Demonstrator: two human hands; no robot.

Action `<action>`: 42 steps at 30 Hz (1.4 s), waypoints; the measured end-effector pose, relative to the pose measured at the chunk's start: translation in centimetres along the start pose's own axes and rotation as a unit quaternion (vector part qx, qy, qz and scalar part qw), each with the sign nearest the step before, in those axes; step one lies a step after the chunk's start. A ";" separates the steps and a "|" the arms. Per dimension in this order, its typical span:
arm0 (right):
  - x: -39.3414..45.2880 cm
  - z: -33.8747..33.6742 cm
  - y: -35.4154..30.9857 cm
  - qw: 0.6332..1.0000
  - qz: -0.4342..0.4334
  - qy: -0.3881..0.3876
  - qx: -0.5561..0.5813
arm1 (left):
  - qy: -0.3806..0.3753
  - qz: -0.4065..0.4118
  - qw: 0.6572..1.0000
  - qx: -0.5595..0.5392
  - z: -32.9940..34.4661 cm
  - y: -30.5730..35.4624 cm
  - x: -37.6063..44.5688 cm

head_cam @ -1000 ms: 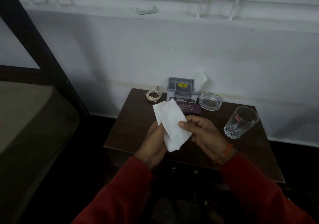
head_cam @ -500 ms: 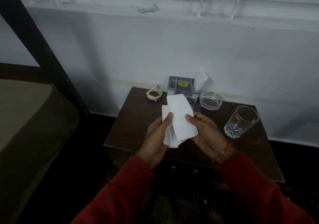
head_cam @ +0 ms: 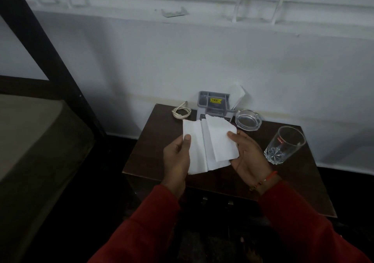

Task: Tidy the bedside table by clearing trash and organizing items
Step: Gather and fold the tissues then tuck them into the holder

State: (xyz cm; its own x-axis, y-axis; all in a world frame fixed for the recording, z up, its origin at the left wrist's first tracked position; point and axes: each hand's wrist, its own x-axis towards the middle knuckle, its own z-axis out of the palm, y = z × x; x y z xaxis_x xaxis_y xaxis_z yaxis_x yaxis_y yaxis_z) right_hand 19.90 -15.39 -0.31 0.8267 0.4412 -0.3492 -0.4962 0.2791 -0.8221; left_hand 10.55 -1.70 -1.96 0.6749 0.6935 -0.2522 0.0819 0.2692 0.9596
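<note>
Both of my hands hold a white paper tissue (head_cam: 208, 143) spread open above the dark wooden bedside table (head_cam: 153, 147). My left hand (head_cam: 177, 157) pinches its left edge with the thumb on top. My right hand (head_cam: 249, 155) grips the right side, where a second layer lies folded over. Behind the tissue stands a grey plastic organizer (head_cam: 212, 103) with a yellow sticker and a white tissue (head_cam: 236, 96) sticking up at its right. A coiled white cable (head_cam: 181, 111) lies at the table's back left.
A clear glass ashtray (head_cam: 248, 120) sits right of the organizer. A drinking glass (head_cam: 285, 145) stands near the table's right side. A bed mattress (head_cam: 30, 137) and dark bed frame post (head_cam: 50, 60) are on the left. A white wall runs behind the table.
The tissue was folded narrow between my hands. My hands have moved apart and the tissue is now spread out wider.
</note>
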 end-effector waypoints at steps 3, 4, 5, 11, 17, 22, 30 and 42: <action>0.0 -0.1 0.2 1.000 0.012 0.015 0.014 | 0.000 0.083 0.993 0.087 -0.2 -0.2 0.2; 0.0 0.0 0.3 1.000 0.018 0.016 0.019 | 0.002 0.096 0.991 0.092 -0.2 -0.3 0.3; 0.0 0.1 0.4 0.999 0.026 0.016 0.021 | 0.004 0.099 0.991 0.086 -0.2 -0.4 0.4; -0.1 0.5 0.6 0.998 0.026 0.010 0.061 | -0.019 0.025 0.999 0.024 -0.1 -0.1 0.4; -0.8 0.6 -0.2 0.997 0.031 -0.033 0.069 | -0.006 0.020 0.999 0.030 -0.1 -0.8 0.7; -1.6 1.2 -0.1 0.992 0.032 -0.103 0.069 | -0.012 0.029 0.998 0.062 0.1 -1.2 0.7; -1.6 1.7 0.3 0.993 -0.024 -0.107 -0.034 | -0.047 0.051 0.996 0.058 0.3 -0.6 0.1; -1.2 1.2 0.6 0.977 -0.064 -0.068 -0.193 | -0.045 -0.050 0.991 -0.114 0.6 -0.2 -0.4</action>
State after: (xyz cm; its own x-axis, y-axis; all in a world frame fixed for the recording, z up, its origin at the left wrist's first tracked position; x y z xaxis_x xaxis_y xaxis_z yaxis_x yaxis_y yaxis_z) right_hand 18.30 -14.71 0.15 0.8197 0.5399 -0.1913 -0.2324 0.0082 -0.9726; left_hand 10.76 -2.44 -2.00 0.7357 0.5955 -0.3228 -0.0086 0.4847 0.8747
